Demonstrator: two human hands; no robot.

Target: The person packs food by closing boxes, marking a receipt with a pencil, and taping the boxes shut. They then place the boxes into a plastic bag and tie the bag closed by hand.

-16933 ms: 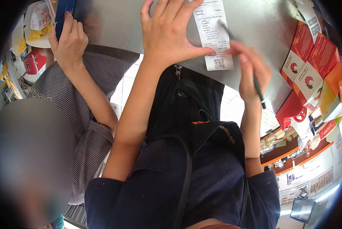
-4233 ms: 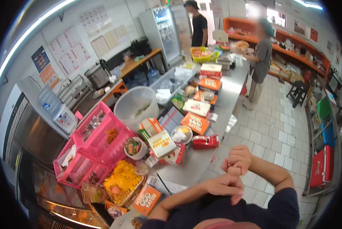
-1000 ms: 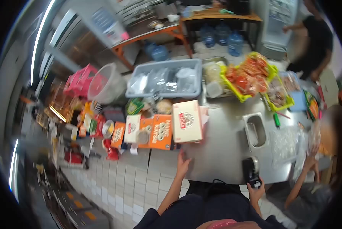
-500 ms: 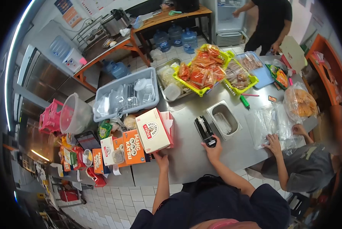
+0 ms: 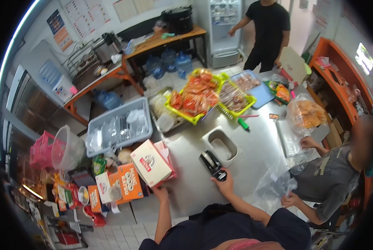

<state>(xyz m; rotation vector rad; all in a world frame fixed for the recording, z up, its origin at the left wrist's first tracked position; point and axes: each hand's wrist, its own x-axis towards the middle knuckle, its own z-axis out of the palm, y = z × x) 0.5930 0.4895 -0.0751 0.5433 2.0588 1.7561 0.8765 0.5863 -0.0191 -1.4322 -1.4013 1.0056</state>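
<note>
My right hand is wrapped round the near end of a black handheld device with a pale strip along its top, lying on the steel table. Just beyond it is a small steel food pan. My left hand is at the lower edge of a white and red Spicy Chicken box, its fingers mostly hidden by the box. Orange Mang Katsu boxes stand to the left of it.
A grey tub of clear containers sits at back left. Yellow-green baskets hold orange-red packets. At right, a co-worker in grey handles a clear plastic bag. Another person in black stands near an open fridge.
The view has shifted, so the table sits lower and more to the left. The co-worker at right has lifted a clear bag off the table and drawn it towards the near edge.
</note>
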